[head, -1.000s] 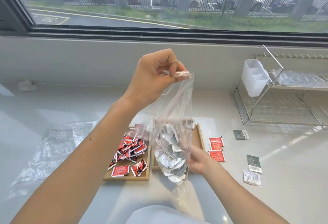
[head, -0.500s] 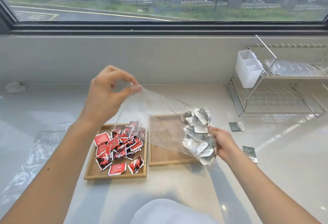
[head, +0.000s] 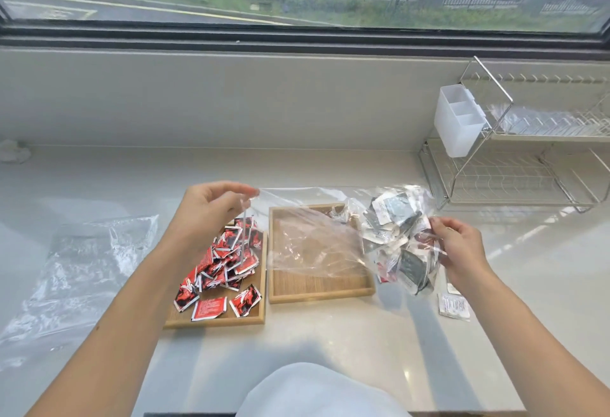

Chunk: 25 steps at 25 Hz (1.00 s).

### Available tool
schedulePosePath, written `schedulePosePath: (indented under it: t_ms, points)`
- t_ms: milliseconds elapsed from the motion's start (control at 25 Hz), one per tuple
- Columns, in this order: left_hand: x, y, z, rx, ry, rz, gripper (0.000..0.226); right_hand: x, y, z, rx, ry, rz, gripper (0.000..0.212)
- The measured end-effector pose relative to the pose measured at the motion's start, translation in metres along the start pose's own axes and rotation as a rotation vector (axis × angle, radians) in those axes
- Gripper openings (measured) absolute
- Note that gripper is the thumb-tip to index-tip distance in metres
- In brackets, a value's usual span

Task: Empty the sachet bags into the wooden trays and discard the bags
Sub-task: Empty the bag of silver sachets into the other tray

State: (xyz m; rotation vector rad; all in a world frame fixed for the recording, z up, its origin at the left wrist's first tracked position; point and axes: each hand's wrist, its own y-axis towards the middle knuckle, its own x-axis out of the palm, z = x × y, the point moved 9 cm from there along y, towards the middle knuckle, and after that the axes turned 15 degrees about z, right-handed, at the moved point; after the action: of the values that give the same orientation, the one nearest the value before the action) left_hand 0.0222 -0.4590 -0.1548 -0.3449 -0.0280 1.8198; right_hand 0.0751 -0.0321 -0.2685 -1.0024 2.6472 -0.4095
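A clear plastic bag (head: pixel 313 235) stretches sideways above the right wooden tray (head: pixel 317 291). My left hand (head: pixel 211 208) pinches the bag's open edge over the left wooden tray (head: pixel 254 319), which holds a heap of red sachets (head: pixel 224 265). My right hand (head: pixel 458 248) grips the bag's bottom end, where several grey and silver sachets (head: pixel 396 235) are bunched up. The right tray shows bare wood under the bag.
An empty crumpled plastic bag (head: pixel 79 268) lies on the white counter at the left. A loose sachet (head: pixel 454 306) lies right of the trays. A wire dish rack (head: pixel 528 159) with a white caddy (head: pixel 457 119) stands at the back right. A crumpled tissue (head: pixel 13 151) sits far left.
The bag went from hanging upright to lying sideways over the right tray. My left hand dropped down and left with the opening; my right hand lifted the filled bottom end to the right.
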Motion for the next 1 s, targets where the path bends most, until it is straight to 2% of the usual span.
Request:
schedulePosePath:
  t_ms: [80,160,280,360,480,600,640,720,880,1000]
  points:
    - [0.009,0.000,-0.011,-0.102,-0.131,0.033,0.020,-0.003,-0.001,-0.007,-0.022,-0.006,-0.007,0.009]
    - [0.014,0.003,-0.016,-0.065,-0.063,0.077,0.007,-0.006,0.000,-0.011,-0.028,-0.022,-0.003,0.010]
    - [0.022,0.016,-0.024,-0.024,0.058,0.065,0.029,-0.013,0.005,-0.017,-0.047,-0.063,0.025,0.011]
    - [0.030,0.029,-0.033,-0.054,0.243,-0.028,0.041,-0.021,0.011,-0.024,-0.080,-0.093,0.060,0.013]
    - [0.036,0.042,-0.038,-0.049,0.688,-0.175,0.058,-0.024,0.018,-0.035,-0.151,-0.192,0.046,0.010]
    - [0.044,0.049,-0.028,0.038,0.893,-0.232,0.052,-0.020,0.020,-0.044,-0.190,-0.202,0.046,0.008]
    - [0.047,0.051,-0.026,0.042,0.889,-0.246,0.047,-0.018,0.019,-0.047,-0.211,-0.216,0.051,0.009]
    - [0.052,0.051,-0.030,-0.040,0.737,-0.259,0.037,-0.017,0.019,-0.052,-0.247,-0.241,0.068,0.010]
    - [0.055,0.049,-0.034,-0.150,0.354,-0.150,0.028,-0.018,0.019,-0.057,-0.279,-0.269,0.060,0.011]
    - [0.058,0.042,-0.033,-0.170,0.182,-0.090,0.023,-0.020,0.017,-0.065,-0.318,-0.244,0.062,0.013]
